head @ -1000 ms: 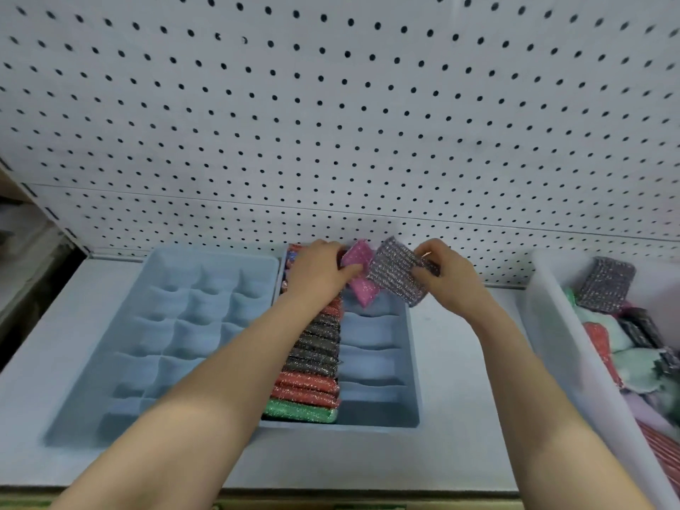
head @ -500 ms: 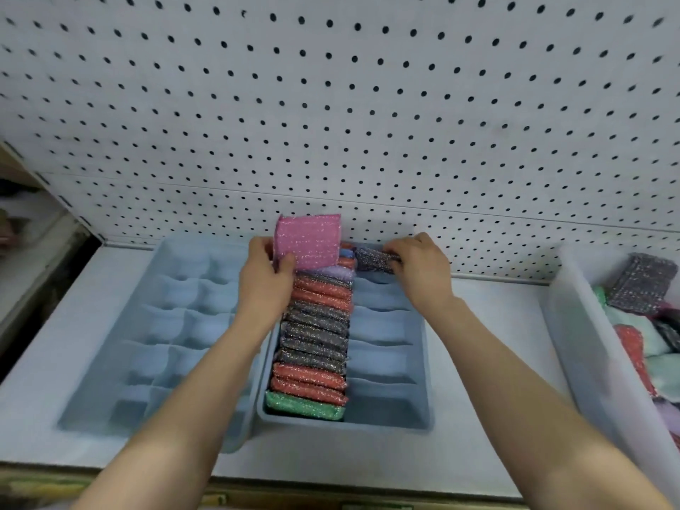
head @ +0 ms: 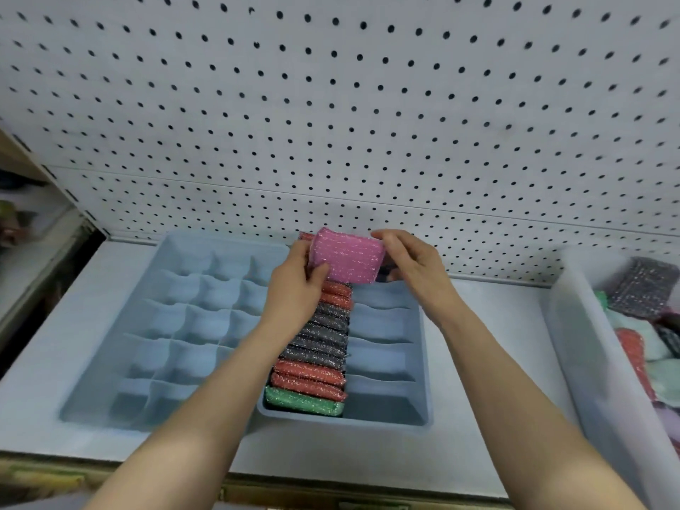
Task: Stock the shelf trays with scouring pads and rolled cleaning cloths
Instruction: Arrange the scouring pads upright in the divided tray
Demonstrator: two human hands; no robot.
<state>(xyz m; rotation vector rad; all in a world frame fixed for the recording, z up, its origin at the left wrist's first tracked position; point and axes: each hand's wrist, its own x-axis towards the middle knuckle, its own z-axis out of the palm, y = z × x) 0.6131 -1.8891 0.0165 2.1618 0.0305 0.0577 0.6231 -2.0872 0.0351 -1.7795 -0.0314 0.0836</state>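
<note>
Left hand (head: 294,285) pinches the left edge of the pink scouring pad (head: 346,257), thumb on its near face. Right hand (head: 412,266) grips the pad's right edge with curled fingers; something dark sits under its palm, can't tell what. The pad is held upright above the far end of the pad row (head: 316,344), at 12 o'clock in the narrow tray (head: 423,362).

The row fills the tray's left column: green pad at the 6 o'clock end, then red, dark grey, red again, all packed on edge and touching. The right column of the narrow tray shows bare slots with open room. At 9 o'clock the grid tray (head: 110,362) sits against the narrow tray's left wall, its cells bare.

At 3 o'clock, apart from the trays, a clear bin (head: 574,325) holds loose pads in grey, red and pale green. Pegboard (head: 331,104) stands right behind the trays at 12 o'clock. Bare shelf (head: 489,362) between narrow tray and bin. No readable writing or labels anywhere.
</note>
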